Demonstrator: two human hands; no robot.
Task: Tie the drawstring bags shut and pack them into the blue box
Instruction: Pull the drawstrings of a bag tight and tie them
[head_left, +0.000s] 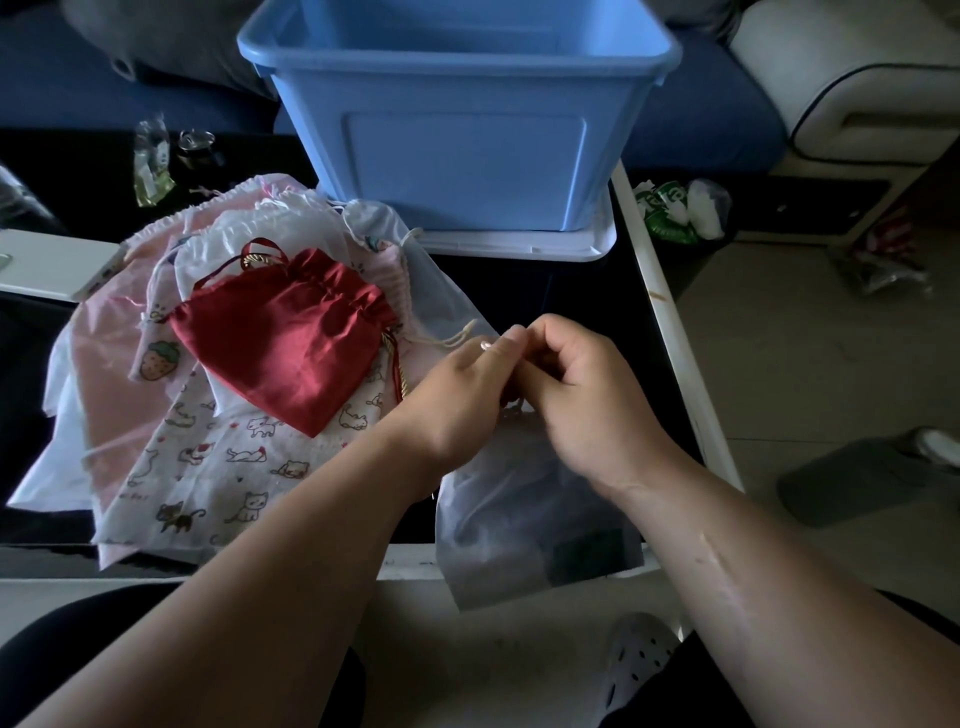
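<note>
As forearms converge | left hand (462, 395), right hand (587, 400) | fingers (550, 343) curled, pinching mouth of sheer bag (519, 514)

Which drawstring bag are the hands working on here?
The frosted translucent bag, rightmost and nearest the camera; left hand and right hand pinch at its gathered top. The red satin bag lies untouched.

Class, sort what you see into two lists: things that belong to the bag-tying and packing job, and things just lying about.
Job: blue box, red bag, cat-print bag, frosted bag pinched by left hand and right hand.
Lying about: green packet, clear wrapper, small metal pot, white clog.
</note>
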